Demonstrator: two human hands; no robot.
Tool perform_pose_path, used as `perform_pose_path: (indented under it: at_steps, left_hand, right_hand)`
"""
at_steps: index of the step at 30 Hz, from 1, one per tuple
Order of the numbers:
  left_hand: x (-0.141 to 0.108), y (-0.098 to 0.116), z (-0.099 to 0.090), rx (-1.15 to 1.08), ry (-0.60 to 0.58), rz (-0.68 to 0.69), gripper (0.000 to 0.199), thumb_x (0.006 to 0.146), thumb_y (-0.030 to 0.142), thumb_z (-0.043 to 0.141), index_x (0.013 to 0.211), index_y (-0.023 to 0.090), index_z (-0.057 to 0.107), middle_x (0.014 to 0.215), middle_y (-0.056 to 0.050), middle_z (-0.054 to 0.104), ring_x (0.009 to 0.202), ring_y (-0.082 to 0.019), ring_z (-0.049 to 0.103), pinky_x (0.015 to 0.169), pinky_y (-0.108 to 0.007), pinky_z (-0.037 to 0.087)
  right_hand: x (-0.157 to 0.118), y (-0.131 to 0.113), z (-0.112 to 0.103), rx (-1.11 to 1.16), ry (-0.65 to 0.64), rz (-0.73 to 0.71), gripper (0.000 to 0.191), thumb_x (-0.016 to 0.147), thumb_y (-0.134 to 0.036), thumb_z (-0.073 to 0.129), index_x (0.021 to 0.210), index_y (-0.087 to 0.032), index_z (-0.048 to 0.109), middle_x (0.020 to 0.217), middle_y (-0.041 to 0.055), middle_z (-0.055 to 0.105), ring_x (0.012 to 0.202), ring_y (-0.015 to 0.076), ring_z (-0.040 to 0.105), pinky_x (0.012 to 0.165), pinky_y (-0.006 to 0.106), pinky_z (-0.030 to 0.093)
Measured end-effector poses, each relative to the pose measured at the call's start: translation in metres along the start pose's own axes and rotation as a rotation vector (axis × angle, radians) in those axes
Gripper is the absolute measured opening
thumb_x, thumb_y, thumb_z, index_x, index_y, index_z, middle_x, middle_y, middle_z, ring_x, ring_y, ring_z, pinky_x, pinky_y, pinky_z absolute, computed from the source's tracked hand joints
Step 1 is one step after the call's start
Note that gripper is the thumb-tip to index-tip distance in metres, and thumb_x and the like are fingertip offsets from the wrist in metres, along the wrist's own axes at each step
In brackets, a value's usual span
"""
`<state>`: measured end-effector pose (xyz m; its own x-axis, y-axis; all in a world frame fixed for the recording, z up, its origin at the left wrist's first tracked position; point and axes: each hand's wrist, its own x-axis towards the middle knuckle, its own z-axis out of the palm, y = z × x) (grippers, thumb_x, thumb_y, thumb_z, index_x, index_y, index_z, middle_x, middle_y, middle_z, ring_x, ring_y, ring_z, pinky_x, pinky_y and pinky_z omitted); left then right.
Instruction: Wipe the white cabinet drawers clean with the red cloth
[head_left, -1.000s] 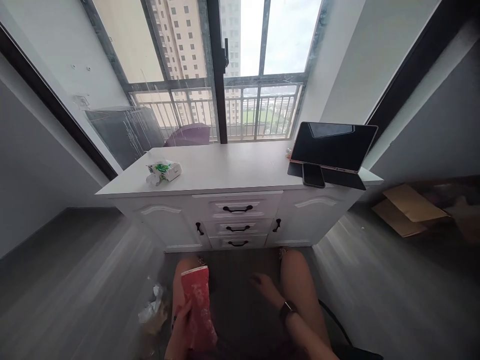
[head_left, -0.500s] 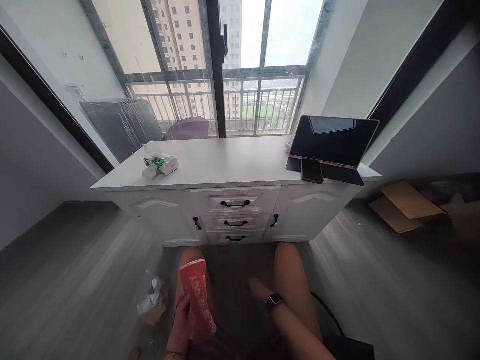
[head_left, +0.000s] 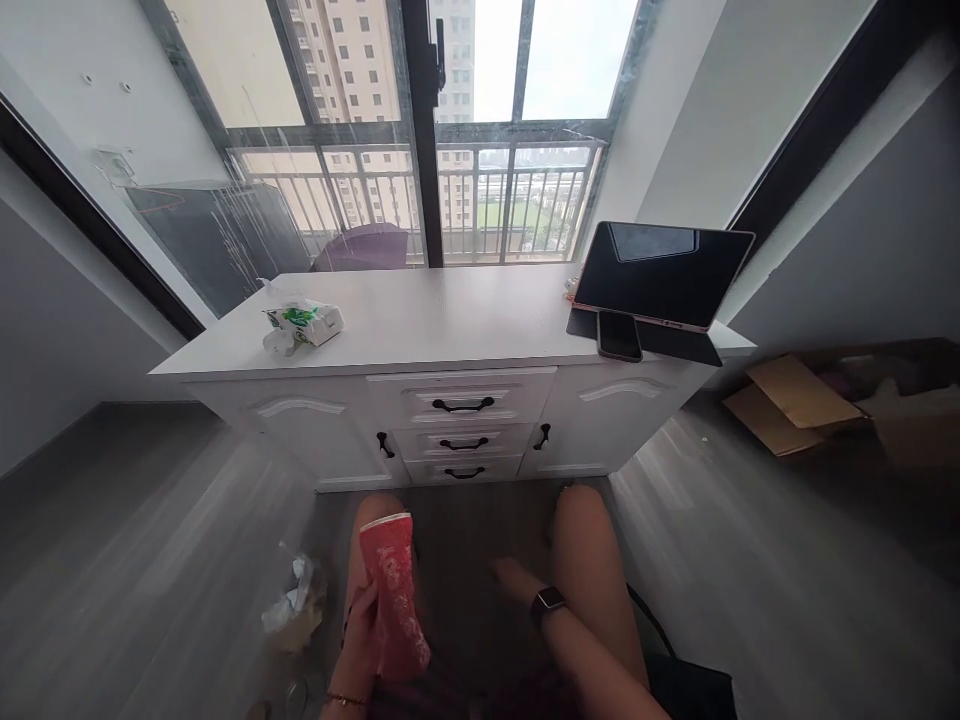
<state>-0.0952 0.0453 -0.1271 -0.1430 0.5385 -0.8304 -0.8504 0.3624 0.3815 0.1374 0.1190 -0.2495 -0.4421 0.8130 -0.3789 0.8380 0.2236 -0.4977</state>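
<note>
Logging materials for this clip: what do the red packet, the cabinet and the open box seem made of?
Red packet: perhaps soft plastic or coated paper, mottled whitish; its bent outline suggests flexibility.
White cabinet: likely painted or laminated board, satin, with faint grain on top.
Open box: probably cardboard, matt brown, with stiff folded flaps.

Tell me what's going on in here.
A person facing a white cabinet holds a red packet in the left hand. The right hand, with a watch on its wrist, is apart from the packet; it is too dark to tell whether it holds anything. On the cabinet are a tissue pack, a tablet and a phone.
</note>
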Motion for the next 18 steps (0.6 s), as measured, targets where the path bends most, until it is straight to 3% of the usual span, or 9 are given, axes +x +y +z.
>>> perform_pose_path:
  at_steps: [6,11,18]
  left_hand:
    - [0.004,0.001,-0.004,0.023,0.008,0.075,0.01,0.066,0.01,0.061,0.058,0.014,0.063,0.049,-0.005,0.065,0.041,-0.018,0.061,0.045,-0.027,0.052]
    - [0.011,0.002,-0.017,0.042,-0.003,0.113,0.003,0.065,0.013,0.065,0.065,0.015,0.064,0.056,-0.005,0.069,0.047,-0.02,0.065,0.049,-0.028,0.055]
    - [0.01,0.007,-0.026,-0.013,-0.021,0.176,0.024,0.058,0.014,0.074,0.08,0.02,0.067,0.059,-0.002,0.071,0.054,-0.024,0.069,0.055,-0.033,0.058]
  right_hand:
    - [0.002,0.0,-0.001,-0.037,-0.129,0.025,0.039,0.077,0.0,0.047,0.101,-0.019,0.072,0.102,0.0103,0.073,0.096,0.0198,0.068,0.076,0.025,0.048]
    - [0.003,-0.006,-0.003,-0.052,-0.195,0.037,0.036,0.079,-0.004,0.05,0.108,-0.015,0.069,0.105,0.013,0.071,0.097,0.0211,0.066,0.076,0.025,0.047]
    - [0.0,-0.018,-0.011,-0.074,-0.228,0.03,0.037,0.079,0.0,0.047,0.106,-0.012,0.069,0.105,0.0141,0.071,0.096,0.021,0.066,0.071,0.023,0.043]
